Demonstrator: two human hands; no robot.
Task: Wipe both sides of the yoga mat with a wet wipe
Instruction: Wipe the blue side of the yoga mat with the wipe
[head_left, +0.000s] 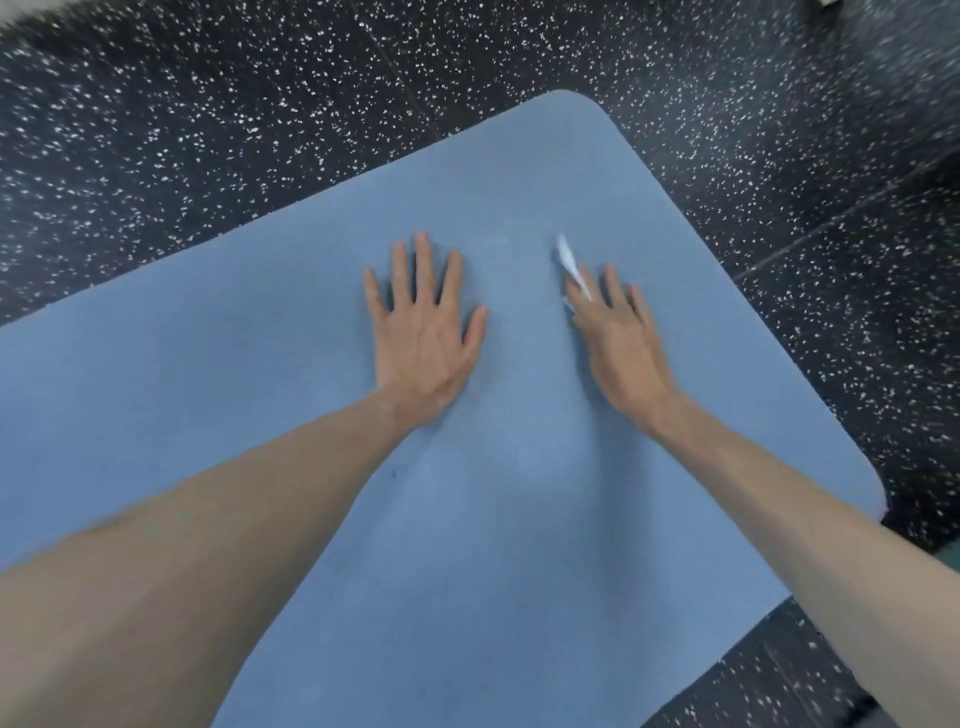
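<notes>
A blue yoga mat (260, 389) lies flat on the floor and fills most of the view, its rounded far corner at the top. My left hand (423, 332) lies palm down on the mat, fingers spread and straight. To its right, my right hand (618, 343) presses a white wet wipe (569, 260) against the mat with straight fingers. Most of the wipe is hidden under the fingers; a white strip sticks out past the fingertips. The right hand is blurred.
Black rubber floor (208, 130) with white speckles surrounds the mat on the far, right and near-right sides. The mat's right edge (852, 441) runs close to my right forearm.
</notes>
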